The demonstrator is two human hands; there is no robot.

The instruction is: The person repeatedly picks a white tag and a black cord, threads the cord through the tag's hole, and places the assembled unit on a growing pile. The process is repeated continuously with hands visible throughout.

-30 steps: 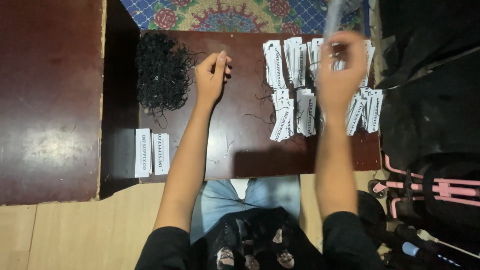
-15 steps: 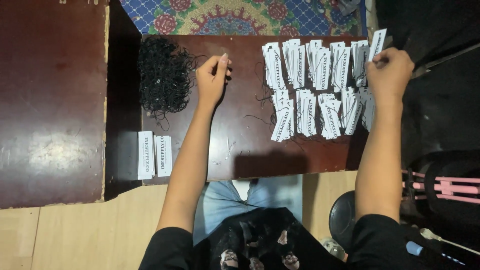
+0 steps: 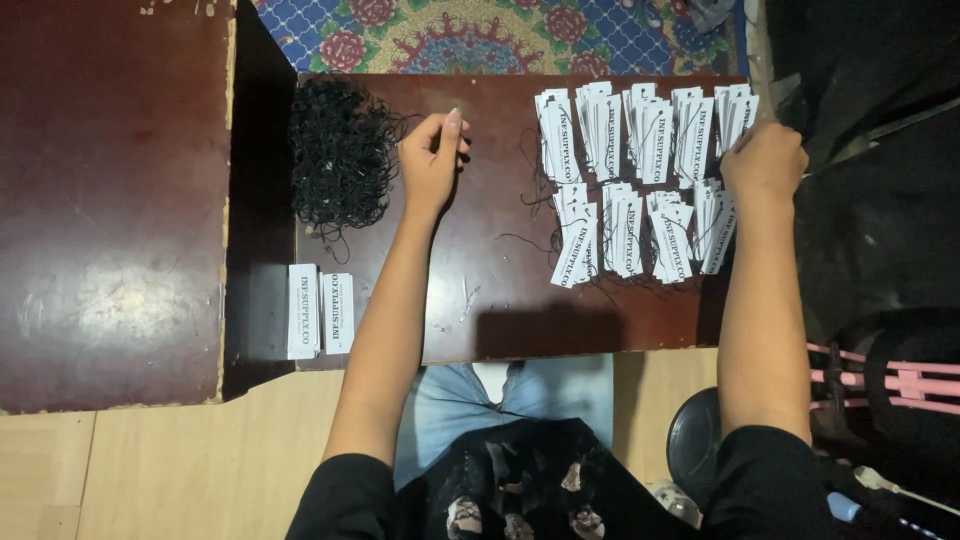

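Note:
My left hand [image 3: 432, 160] rests on the dark low table [image 3: 500, 300], its fingers pinched together on what looks like a thin black string. It sits just right of a tangled pile of black strings [image 3: 340, 155]. My right hand [image 3: 765, 160] is curled at the far right of the table. Its fingertips are on a white paper tag [image 3: 738, 110] atop the rightmost stack. Rows of white tags with black strings [image 3: 640, 180] lie fanned between my two hands.
Two small stacks of plain white tags [image 3: 320, 310] lie at the table's near left corner. A larger dark wooden surface [image 3: 110, 200] adjoins on the left. A patterned rug [image 3: 480, 30] lies beyond. Black bags with pink stripes [image 3: 900, 380] crowd the right.
My right hand carried a tag from above the rows to the right and down onto the rightmost stack. My left hand stayed pinched beside the string pile.

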